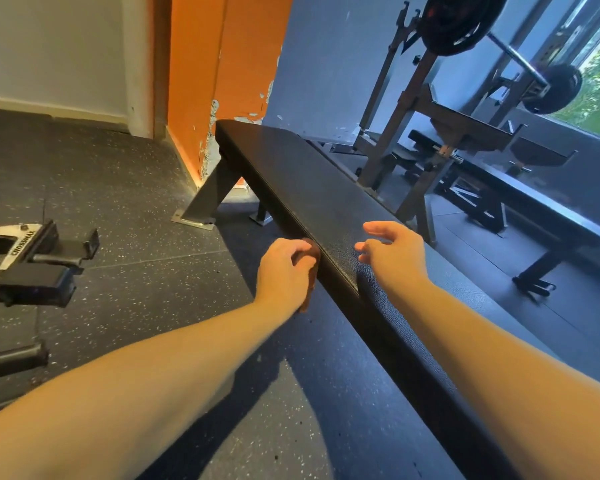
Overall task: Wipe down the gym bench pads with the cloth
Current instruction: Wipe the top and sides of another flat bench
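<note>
Cloth (313, 263) first: I see it as a rust-brown strip bunched in my left hand (284, 268), pressed flat against the near long side edge of the bench pad (309, 174), roughly halfway along the pad's length. The fingers of that hand are curled round the cloth and clamp it to the edge; most of the fabric is hidden under the palm, with a tail showing below the wrist.

My right hand (392, 254) is over the top face of the pad, just across from the left one. Its fingers are loosely bent and a little apart, with nothing in them. I cannot tell whether the fingertips touch the vinyl or hover just above it.

The pad is black and grained, running diagonally away from me toward an orange wall (222, 64), on grey steel legs (212, 199) bolted to a speckled rubber floor (136, 188). Beyond it on the right stand a second bench (534, 199) and a rack carrying a barbell with a weight plate (461, 22).
</note>
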Action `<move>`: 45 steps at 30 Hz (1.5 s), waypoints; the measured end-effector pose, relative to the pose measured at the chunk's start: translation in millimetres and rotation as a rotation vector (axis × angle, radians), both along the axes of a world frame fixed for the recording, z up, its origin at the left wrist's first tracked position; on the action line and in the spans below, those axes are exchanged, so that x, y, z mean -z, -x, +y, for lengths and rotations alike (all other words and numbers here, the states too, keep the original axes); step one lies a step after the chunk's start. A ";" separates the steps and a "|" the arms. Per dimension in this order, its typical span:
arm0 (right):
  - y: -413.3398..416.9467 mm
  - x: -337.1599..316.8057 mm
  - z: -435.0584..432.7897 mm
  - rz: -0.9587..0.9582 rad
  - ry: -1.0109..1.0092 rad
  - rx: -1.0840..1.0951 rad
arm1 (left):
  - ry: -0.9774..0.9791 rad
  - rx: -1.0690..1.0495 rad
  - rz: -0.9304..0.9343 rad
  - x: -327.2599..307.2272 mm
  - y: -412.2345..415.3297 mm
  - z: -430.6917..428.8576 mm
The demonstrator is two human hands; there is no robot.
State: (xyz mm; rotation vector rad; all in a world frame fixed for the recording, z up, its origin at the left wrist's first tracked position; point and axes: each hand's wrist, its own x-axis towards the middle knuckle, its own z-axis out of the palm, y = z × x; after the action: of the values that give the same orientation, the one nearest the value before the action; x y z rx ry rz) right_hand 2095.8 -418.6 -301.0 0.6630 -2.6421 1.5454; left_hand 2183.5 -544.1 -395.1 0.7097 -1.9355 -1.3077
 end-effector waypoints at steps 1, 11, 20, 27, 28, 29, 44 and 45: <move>0.5 0.5 -0.7 0.002 -0.006 0.002 | -0.039 -0.030 0.002 -3.5 4.8 -7.0; -9.3 0.0 1.4 -0.026 0.088 0.019 | -0.040 0.059 -0.005 -1.5 -10.2 21.2; -8.8 7.9 12.6 0.041 -0.022 0.080 | -0.115 -0.043 -0.032 -9.5 8.1 3.0; -14.7 -1.1 29.1 0.039 -0.027 0.062 | -0.044 -0.035 0.035 -3.6 -1.8 43.8; -16.3 -1.6 30.3 0.036 -0.025 0.063 | -0.003 0.002 0.056 0.5 -7.6 59.3; -17.4 -1.4 30.6 0.030 -0.023 0.061 | 0.032 0.037 0.071 4.5 -13.0 70.6; -18.5 0.6 34.6 0.008 -0.033 0.020 | -0.057 -0.096 0.073 -11.9 10.9 24.2; -18.0 0.0 34.8 0.010 -0.027 0.021 | -0.001 -0.063 0.089 -8.0 5.4 34.4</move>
State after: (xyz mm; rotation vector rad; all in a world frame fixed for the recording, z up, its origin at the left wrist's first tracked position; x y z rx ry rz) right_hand 2113.8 -383.8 -301.0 0.6404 -2.6582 1.4995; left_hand 2178.1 -509.6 -387.1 0.6958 -1.8281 -1.2801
